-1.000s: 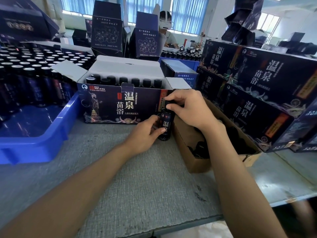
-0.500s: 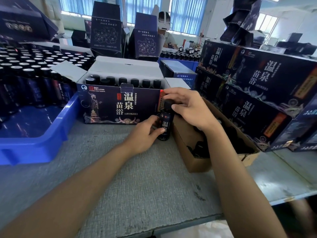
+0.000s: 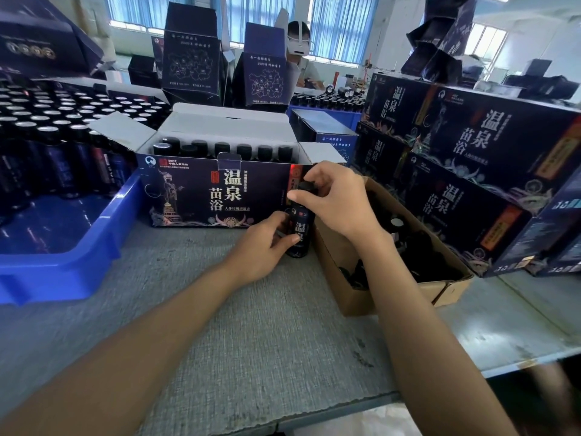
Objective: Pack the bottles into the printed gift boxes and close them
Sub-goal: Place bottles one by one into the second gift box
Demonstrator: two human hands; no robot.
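Note:
A dark bottle [image 3: 301,228] with a printed label stands upright on the grey table, just in front of the right end of an open printed gift box [image 3: 201,190]. My left hand [image 3: 261,243] grips the bottle's lower body from the left. My right hand [image 3: 333,199] curls over its black cap from above. Inside the box, a back row of several black-capped bottles [image 3: 223,149] shows, and its white flaps stand open.
A brown carton [image 3: 355,297] holding dark parts sits right of the bottle. Closed printed boxes [image 3: 471,171] are stacked at far right. A blue bin [image 3: 63,265] with many bottles fills the left. A person sits behind upright boxes at the back.
Both hands stay on the bottle. My right hand's fingers have shifted a little around the cap; the bottle stays in place.

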